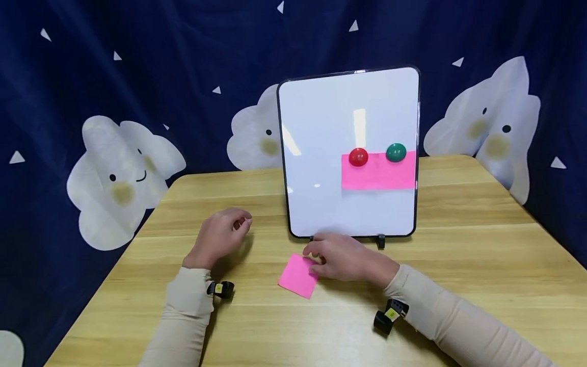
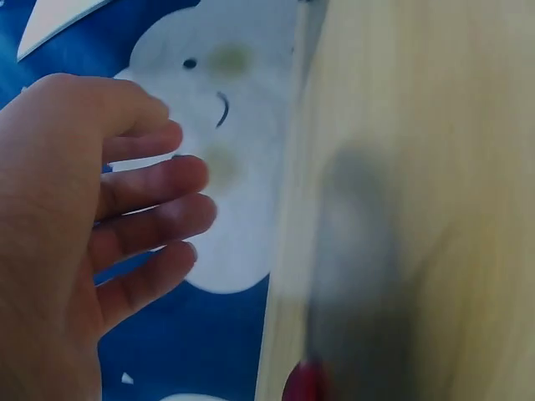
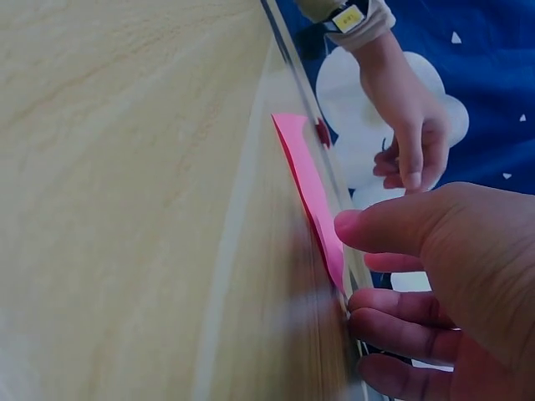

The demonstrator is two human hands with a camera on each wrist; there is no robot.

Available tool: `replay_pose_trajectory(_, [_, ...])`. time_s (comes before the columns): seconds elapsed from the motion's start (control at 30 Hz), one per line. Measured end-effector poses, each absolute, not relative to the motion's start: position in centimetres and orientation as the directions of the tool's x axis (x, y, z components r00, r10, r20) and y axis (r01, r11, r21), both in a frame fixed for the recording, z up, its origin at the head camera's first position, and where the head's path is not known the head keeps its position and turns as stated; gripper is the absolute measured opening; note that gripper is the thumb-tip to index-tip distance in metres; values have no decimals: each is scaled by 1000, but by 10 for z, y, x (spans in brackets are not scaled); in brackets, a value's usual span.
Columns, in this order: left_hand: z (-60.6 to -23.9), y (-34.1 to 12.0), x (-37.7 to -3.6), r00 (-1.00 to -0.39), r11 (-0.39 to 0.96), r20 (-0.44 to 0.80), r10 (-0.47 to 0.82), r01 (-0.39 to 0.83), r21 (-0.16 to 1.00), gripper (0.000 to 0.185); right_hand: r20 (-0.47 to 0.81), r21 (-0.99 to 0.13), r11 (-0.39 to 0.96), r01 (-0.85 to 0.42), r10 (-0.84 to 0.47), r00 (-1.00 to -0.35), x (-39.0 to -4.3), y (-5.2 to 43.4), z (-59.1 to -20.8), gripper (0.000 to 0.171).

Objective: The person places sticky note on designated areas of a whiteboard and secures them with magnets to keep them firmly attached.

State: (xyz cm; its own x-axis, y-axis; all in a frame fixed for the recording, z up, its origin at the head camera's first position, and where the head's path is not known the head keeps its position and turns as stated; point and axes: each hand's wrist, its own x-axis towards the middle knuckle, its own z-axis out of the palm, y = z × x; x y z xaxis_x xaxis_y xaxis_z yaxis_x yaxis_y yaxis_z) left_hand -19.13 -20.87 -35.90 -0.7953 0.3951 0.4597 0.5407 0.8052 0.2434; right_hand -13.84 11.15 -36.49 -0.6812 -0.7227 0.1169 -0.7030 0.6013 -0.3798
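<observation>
A pink sticky note point(image 1: 298, 276) lies flat on the wooden table in front of a whiteboard point(image 1: 316, 209). My right hand point(image 1: 344, 259) is at the note's right corner with bent, spread fingers. In the right wrist view its thumb point(image 3: 389, 224) is close over the note's edge; whether it touches I cannot tell. Left of the board, my left hand point(image 1: 222, 234) hovers over the table, fingers loosely curled around nothing. On the board, a red round magnet point(image 1: 358, 157) and a green round magnet point(image 1: 396, 152) sit along the top edge of a pink paper strip point(image 1: 378, 176).
The whiteboard stands upright on small black feet point(image 1: 381, 241). Behind the table point(image 1: 481, 244) hangs a dark blue curtain point(image 1: 183, 61) with white clouds. A small red thing point(image 2: 305, 384), mostly cut off, shows at the bottom of the left wrist view.
</observation>
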Motion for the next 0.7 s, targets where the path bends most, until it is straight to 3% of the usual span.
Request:
replay_pose_trajectory(0.2, [-354, -229, -189, -861, 823, 371, 347, 470, 320, 19, 127, -362, 594, -719, -732, -669, -140, 112, -366, 28])
replay_pose_trajectory(0.4, [-348, -246, -189, -937, 846, 202, 283, 343, 408, 22, 146, -357, 576, -735, -743, -653, -142, 112, -367, 27])
replay_pose_trajectory(0.7, [-349, -263, -189, -964, 846, 48, 261, 252, 470, 26, 137, -339, 594, -730, -736, -663, -140, 111, -368, 28])
